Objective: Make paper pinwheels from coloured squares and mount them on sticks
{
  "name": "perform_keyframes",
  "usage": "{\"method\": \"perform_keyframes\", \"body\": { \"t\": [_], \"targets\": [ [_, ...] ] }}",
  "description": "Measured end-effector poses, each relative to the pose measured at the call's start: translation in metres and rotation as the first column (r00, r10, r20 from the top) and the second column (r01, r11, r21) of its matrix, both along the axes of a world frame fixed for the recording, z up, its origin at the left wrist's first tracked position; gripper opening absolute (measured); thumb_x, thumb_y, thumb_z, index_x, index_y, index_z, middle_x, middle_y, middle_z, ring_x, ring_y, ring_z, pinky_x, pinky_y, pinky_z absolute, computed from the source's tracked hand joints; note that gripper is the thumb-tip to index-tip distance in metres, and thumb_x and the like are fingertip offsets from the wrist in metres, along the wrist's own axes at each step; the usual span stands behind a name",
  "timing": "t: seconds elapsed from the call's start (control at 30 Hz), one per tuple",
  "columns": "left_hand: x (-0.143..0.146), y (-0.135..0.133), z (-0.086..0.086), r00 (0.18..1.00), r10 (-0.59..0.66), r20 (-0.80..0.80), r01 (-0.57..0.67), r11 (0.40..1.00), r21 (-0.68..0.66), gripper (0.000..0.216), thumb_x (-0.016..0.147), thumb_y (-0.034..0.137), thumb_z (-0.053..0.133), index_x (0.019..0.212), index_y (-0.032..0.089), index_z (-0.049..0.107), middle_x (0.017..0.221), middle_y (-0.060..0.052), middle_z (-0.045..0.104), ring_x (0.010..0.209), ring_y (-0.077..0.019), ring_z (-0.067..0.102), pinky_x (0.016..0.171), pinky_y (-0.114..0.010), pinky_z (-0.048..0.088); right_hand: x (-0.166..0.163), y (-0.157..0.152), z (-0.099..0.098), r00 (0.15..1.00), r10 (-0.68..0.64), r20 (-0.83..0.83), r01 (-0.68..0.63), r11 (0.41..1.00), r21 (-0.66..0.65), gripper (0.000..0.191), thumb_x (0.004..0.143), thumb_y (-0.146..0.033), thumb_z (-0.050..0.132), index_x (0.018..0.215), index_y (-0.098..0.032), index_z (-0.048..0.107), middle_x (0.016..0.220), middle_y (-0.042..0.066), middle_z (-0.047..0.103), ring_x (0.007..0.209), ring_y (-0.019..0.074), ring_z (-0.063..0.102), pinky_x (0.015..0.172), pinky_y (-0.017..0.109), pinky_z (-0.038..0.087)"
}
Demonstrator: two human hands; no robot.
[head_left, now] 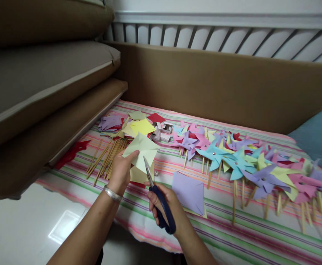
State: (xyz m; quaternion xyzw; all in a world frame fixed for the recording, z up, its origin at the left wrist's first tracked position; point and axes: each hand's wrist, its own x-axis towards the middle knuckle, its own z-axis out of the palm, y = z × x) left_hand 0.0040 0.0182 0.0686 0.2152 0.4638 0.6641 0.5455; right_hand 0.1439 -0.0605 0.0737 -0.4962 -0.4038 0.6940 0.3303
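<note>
My left hand (122,167), with a silver bangle at the wrist, pinches the left corner of a pale green paper square (143,147). Cuts or creases run from the sheet's corners toward its middle. In my right hand (165,202) is a pair of scissors (161,209) with dark blue handles. Their blades point up at the near corner of the pale green sheet, overlapping or touching it. Below the sheet lies a pale yellow paper square (139,175). A purple paper square (188,191) rests on the cloth just right of the scissors.
Finished paper pinwheels (238,162) on sticks cover the right side of the striped cloth (161,232). Wooden sticks (108,154), coloured paper squares (141,127) and a small open box (162,130) lie at the left and back. Stacked brown cushions (53,95) stand at left.
</note>
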Motion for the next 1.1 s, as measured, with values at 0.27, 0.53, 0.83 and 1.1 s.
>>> {"method": "perform_keyframes", "body": {
  "t": [0.27, 0.53, 0.83, 1.1],
  "targets": [
    [-0.003, -0.001, 0.001, 0.999, -0.022, -0.043, 0.022, 1.000, -0.012, 0.041, 0.055, 0.023, 0.078, 0.092, 0.011, 0.066, 0.075, -0.006, 0.070, 0.060, -0.0157, 0.063, 0.069, -0.032, 0.050, -0.001, 0.000, 0.001, 1.000, -0.003, -0.006, 0.003, 1.000, -0.008, 0.061, 0.062, -0.055, 0.067, 0.106, -0.014, 0.055, 0.048, -0.007, 0.050, 0.032, 0.0051, 0.042, 0.027, 0.014, 0.033],
    [-0.002, -0.001, 0.002, 0.999, 0.001, -0.046, -0.002, 1.000, -0.006, 0.040, 0.053, 0.024, 0.078, 0.090, 0.011, 0.066, 0.076, -0.007, 0.071, 0.060, -0.0166, 0.064, 0.069, -0.033, 0.050, -0.001, -0.001, -0.001, 1.000, -0.002, 0.009, 0.002, 1.000, -0.018, 0.062, 0.063, -0.054, 0.066, 0.108, -0.014, 0.054, 0.046, -0.008, 0.049, 0.030, 0.0044, 0.039, 0.025, 0.013, 0.031],
    [0.000, 0.000, 0.000, 0.998, -0.026, -0.064, 0.025, 0.999, -0.029, 0.040, 0.053, 0.023, 0.078, 0.089, 0.012, 0.066, 0.083, -0.008, 0.072, 0.070, -0.0196, 0.066, 0.070, -0.032, 0.050, 0.004, 0.001, -0.010, 0.997, 0.059, 0.042, -0.061, 0.998, 0.030, 0.062, 0.066, -0.058, 0.063, 0.111, -0.016, 0.051, 0.051, -0.007, 0.049, 0.034, 0.0062, 0.042, 0.028, 0.016, 0.033],
    [-0.002, 0.010, -0.002, 0.998, 0.024, -0.059, -0.023, 1.000, 0.009, 0.038, 0.050, 0.018, 0.079, 0.085, 0.012, 0.065, 0.085, -0.007, 0.071, 0.074, -0.0187, 0.066, 0.071, -0.030, 0.051, 0.039, -0.012, -0.003, 0.970, 0.241, 0.014, -0.241, 0.966, 0.091, 0.037, 0.075, -0.047, 0.062, 0.098, -0.021, 0.050, 0.070, -0.002, 0.058, 0.056, 0.0102, 0.057, 0.054, 0.025, 0.049]
  ]
}}
